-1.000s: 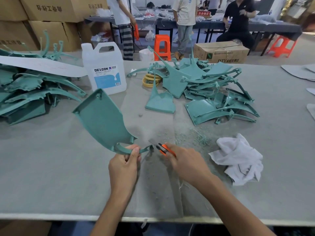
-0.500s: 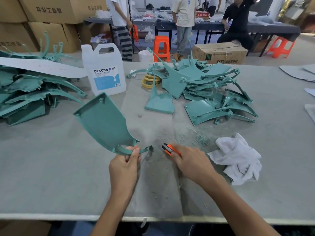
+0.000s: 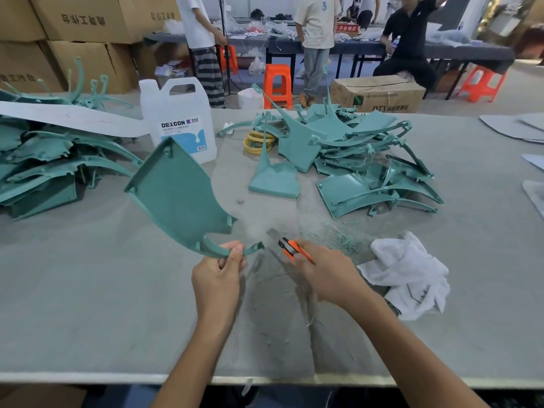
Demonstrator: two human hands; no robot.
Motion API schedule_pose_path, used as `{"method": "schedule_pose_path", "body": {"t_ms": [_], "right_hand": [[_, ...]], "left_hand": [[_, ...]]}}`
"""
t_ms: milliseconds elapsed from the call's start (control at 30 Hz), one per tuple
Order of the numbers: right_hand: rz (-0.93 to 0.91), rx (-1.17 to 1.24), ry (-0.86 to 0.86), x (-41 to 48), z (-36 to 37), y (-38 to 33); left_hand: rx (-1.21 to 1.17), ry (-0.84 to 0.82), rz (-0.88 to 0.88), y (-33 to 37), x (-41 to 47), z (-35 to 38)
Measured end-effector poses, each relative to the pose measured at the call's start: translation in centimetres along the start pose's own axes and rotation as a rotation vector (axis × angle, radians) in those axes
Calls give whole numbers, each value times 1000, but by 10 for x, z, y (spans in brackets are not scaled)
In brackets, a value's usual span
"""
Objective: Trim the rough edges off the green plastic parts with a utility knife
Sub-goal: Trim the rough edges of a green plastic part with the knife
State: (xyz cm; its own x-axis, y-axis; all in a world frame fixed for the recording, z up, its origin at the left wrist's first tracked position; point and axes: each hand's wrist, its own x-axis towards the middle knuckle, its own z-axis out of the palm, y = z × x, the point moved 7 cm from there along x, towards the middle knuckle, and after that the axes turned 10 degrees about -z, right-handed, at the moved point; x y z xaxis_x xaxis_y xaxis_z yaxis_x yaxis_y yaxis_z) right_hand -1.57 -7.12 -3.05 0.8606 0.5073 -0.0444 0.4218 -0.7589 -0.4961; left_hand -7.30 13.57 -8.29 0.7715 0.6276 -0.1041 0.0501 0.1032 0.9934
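Note:
My left hand (image 3: 219,275) pinches the thin curved arm of a green plastic part (image 3: 179,192), holding its broad panel up and tilted to the left above the table. My right hand (image 3: 326,275) grips an orange utility knife (image 3: 290,247) with its blade out. The blade tip sits a little right of the part's arm end, apart from it. A heap of more green parts (image 3: 362,160) lies behind the knife, and another heap (image 3: 50,166) lies at the far left.
A white DEXCON jug (image 3: 179,119) stands behind the held part. A white rag (image 3: 409,275) lies right of my right hand, with green shavings (image 3: 338,237) beside it. Yellow rings (image 3: 257,141) sit mid-table. People, orange stools and cardboard boxes stand beyond the grey table (image 3: 88,290).
My right hand drew the knife back to the right, then brought its blade toward the part's arm end again. The left hand and the part barely moved.

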Motion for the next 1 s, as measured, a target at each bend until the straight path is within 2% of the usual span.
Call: {"method": "schedule_pose_path", "body": {"t_ms": [300,600,1000], "right_hand": [[82,188,28,22,1,-1],[128,35,-65,29,12,-11],[112,52,-60,32,9,-19]], "left_hand": [[27,-29,9,2,32,32],[169,20,40,-1,32,30],[272,27,120,9,27,28]]}}
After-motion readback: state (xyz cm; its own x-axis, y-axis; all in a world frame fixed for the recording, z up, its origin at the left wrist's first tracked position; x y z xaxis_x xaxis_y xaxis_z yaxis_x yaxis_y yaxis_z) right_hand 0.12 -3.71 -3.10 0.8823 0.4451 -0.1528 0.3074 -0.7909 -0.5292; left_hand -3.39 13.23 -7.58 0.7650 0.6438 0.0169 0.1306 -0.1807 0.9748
